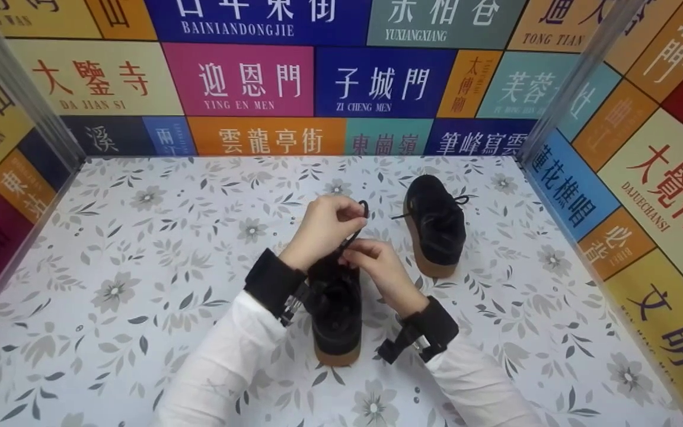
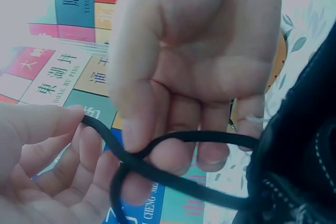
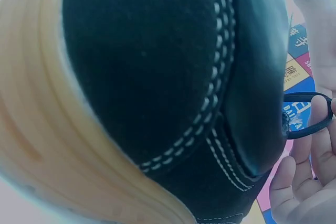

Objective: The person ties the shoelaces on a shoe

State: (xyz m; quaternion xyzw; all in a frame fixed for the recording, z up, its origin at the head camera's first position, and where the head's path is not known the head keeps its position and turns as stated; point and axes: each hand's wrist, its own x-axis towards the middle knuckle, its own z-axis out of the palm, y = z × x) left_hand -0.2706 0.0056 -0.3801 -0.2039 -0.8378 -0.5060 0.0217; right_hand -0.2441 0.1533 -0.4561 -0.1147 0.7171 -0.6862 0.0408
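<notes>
A black shoe (image 1: 337, 314) with a tan sole stands on the patterned surface, heel toward me. My left hand (image 1: 331, 222), above its front part, pinches a black shoelace (image 2: 197, 186) between thumb and fingers. Just below and to the right, my right hand (image 1: 382, 268) pinches lace close to the shoe. In the left wrist view two strands run out from the shoe and cross near the right fingertips (image 2: 137, 142). The right wrist view is mostly filled by the shoe's stitched side (image 3: 142, 77); the lace loops between the hands there.
A second black shoe (image 1: 436, 228) stands to the right, with lace ends sticking out at both sides. The white floral surface (image 1: 140, 332) ends at a wall of coloured name panels (image 1: 238, 80) at the back, with more panels at both sides.
</notes>
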